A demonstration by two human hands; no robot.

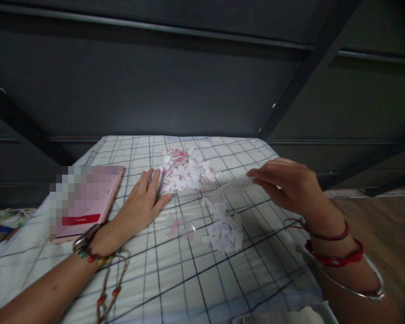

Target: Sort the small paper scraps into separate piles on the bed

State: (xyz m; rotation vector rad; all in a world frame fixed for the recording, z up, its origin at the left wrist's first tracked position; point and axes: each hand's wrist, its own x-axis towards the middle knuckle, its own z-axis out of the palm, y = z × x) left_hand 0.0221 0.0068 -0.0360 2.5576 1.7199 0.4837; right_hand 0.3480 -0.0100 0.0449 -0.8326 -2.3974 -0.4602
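My right hand (pixel 286 182) pinches a thin white piece of paper (pixel 231 186) by its right end. The paper is tilted, its left end low near the scraps. My left hand (pixel 141 198) lies with fingers apart on the checked cloth, its fingertips at the left edge of a large pile of white and pink paper scraps (pixel 191 175). Closer to me is a smaller heap of white paper scraps (pixel 224 234). Left of that heap lies a small clear plastic piece with pink on it (pixel 175 228); its kind is unclear.
A pink box or book (pixel 91 193), partly blurred out, lies left of my left hand. White checked cloth (pixel 175 279) covers the table. A dark panelled wall (pixel 175 85) stands behind it. At the bottom right edge something pale (pixel 307 315) is cut off.
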